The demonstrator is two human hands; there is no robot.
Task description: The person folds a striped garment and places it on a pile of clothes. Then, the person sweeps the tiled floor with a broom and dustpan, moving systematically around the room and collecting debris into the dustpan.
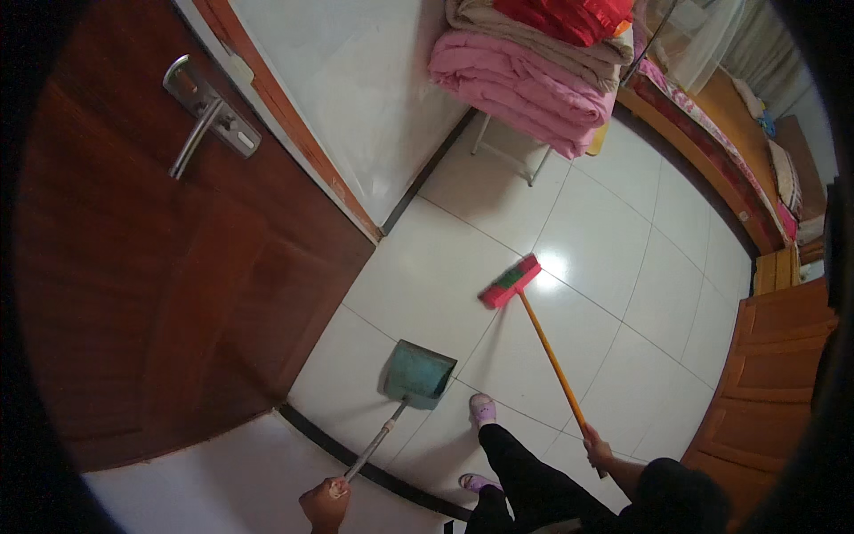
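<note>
My left hand (325, 502) is closed around the upper end of a long metal handle. At its lower end, a worn teal dustpan (419, 374) is down at the white tiled floor (587, 267), its wide mouth facing right. In my right hand (595, 448) is the orange stick of a push broom (552, 354), gripped near its top. The broom's pink and green head (511, 282) rests on the tiles, ahead of the dustpan and to its right. A gap of bare tile separates the two tools.
A brown wooden door (200, 280) with a metal lever handle (197, 137) takes up the left. Ahead, folded pink bedding (520, 87) is stacked on a metal-legged stand (510, 157). A bed (700, 113) lies at upper right, wooden cabinet doors (754, 360) at right. My feet wear purple clogs (484, 408).
</note>
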